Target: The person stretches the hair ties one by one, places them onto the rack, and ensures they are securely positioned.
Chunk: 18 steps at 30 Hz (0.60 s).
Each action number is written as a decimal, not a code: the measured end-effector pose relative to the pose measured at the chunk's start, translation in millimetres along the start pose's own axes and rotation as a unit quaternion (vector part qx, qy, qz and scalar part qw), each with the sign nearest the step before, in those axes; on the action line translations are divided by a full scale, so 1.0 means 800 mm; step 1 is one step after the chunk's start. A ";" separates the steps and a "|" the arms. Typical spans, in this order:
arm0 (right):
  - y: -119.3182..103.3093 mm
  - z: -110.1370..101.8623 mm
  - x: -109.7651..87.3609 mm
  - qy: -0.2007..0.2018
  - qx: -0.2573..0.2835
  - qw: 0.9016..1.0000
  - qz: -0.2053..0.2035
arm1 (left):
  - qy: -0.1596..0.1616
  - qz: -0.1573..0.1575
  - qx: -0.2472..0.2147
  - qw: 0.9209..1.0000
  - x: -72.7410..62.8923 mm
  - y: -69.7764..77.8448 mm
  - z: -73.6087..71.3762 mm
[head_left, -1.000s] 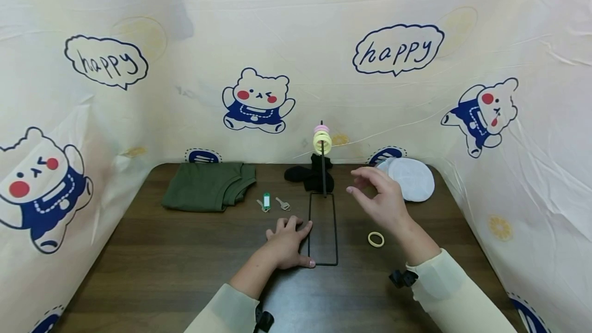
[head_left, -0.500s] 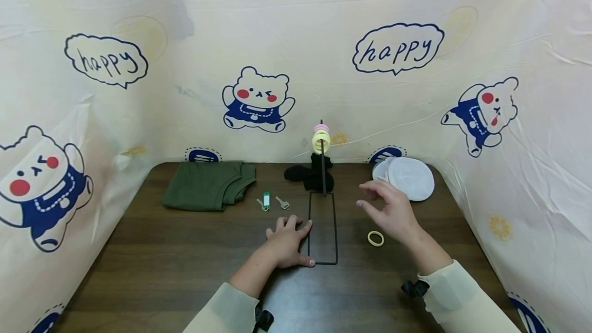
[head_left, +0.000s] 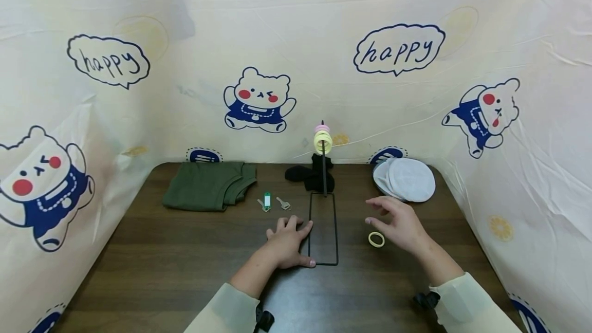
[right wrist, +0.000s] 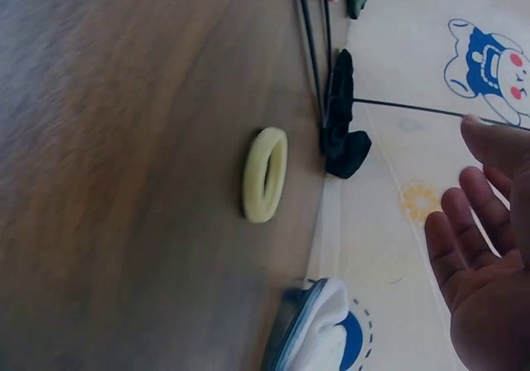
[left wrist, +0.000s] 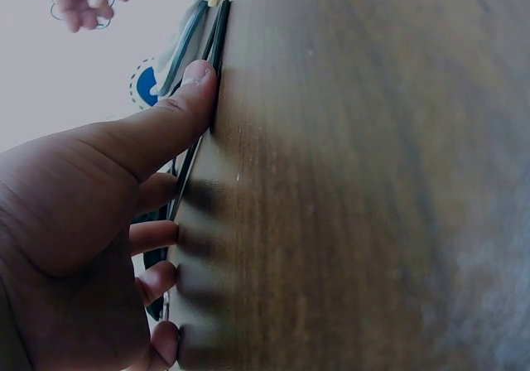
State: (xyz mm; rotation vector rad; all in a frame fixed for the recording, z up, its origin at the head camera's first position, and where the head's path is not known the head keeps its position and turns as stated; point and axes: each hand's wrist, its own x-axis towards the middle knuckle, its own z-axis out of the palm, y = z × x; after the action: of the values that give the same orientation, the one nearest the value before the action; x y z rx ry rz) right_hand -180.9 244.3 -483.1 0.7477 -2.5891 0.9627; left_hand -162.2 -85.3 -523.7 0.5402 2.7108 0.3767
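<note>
My left hand [head_left: 288, 244] rests on the table at the left side of a black wire stand, its thumb and index finger touching the rectangular base [head_left: 336, 235]. In the left wrist view the thumb [left wrist: 178, 110] lies against the black wire. On the stand's raised arm hang pale yellow rings [head_left: 316, 143] and pink rings [head_left: 322, 128]. A single pale yellow ring [head_left: 377, 246] lies flat on the table right of the base. Just above and to the right of it hovers my right hand [head_left: 401, 224], fingers loosely bent, holding nothing. The right wrist view shows that ring [right wrist: 256, 176] apart from the hand.
Behind the base lies black sock-like cloth [head_left: 313, 184]. A folded green garment [head_left: 199, 189] is at the back left, with a green-tagged key [head_left: 266, 200] and a loose key [head_left: 283, 203] beside it. Rounded white cloth pieces [head_left: 411, 180] lie back right. A printed curtain surrounds the table.
My right hand has moved right and down, away from the stand's post and toward the loose yellow ring. The left hand stays at the base.
</note>
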 end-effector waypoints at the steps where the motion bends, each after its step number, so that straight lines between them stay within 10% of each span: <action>1: 0.002 0.000 -0.003 -0.014 0.004 1.000 0.005 | 0.000 0.000 -0.001 1.000 0.000 0.000 0.000; 18: 0.035 0.003 -0.036 -0.167 -0.024 0.984 0.065 | 0.000 0.004 0.000 1.000 0.001 0.000 0.001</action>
State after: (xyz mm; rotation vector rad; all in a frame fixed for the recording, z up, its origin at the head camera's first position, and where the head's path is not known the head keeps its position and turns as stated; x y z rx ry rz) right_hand -172.8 271.4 -512.1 0.7953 -2.9712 0.8703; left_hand -162.7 -85.1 -524.4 0.5506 2.7098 0.3779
